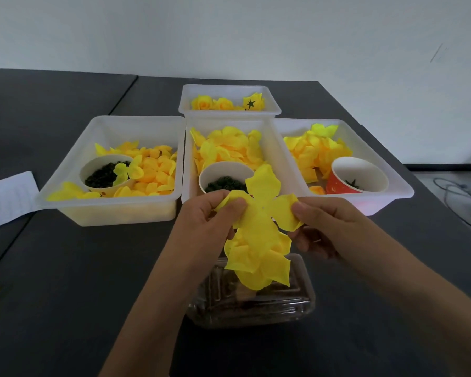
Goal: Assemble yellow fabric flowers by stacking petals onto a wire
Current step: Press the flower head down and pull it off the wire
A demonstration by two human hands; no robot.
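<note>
A flat yellow fabric petal layer (261, 210) with several lobes is spread between my two hands above the table. My left hand (204, 221) pinches its left lobe with thumb and fingers. My right hand (324, 227) pinches its right lobe. Below it hang more yellow petal layers (259, 263), bunched together. No wire shows; it may be hidden behind the petals. Finished yellow flowers (223, 103) lie in the far white tray (272, 99).
Three white trays stand side by side with loose yellow petals: left tray (74, 170), middle tray (279, 151), right tray (392, 170). Paper cups (104, 172), (223, 176), (356, 175) sit in them. A clear plastic box (283, 303) lies under my hands. Paper (6, 197) lies left.
</note>
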